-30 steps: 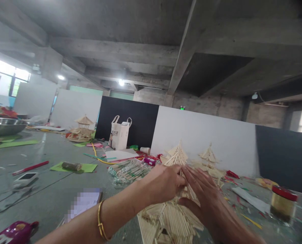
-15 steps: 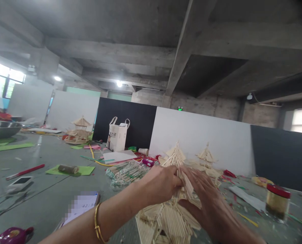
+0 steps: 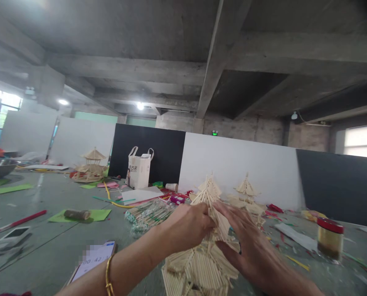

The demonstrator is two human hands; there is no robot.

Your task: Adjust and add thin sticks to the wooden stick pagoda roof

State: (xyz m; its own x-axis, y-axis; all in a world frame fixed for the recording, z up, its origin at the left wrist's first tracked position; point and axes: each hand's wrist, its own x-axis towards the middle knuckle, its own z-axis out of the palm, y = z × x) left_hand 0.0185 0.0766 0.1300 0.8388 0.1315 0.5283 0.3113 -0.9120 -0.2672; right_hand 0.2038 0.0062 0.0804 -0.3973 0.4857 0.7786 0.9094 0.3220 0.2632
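I pinch my left hand (image 3: 188, 226) and right hand (image 3: 240, 240) closed on opposite slopes of the stick pagoda's (image 3: 202, 263) upper roof to steady it on the table (image 3: 47, 246).

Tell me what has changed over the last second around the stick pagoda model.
Mostly the view shifted: the camera turned slightly right, so the jar, phone and tote bag slid left in frame. The left hand and right hand stay pressed on the upper roof of the stick pagoda, fingers barely adjusting. Nothing was picked up or let go.
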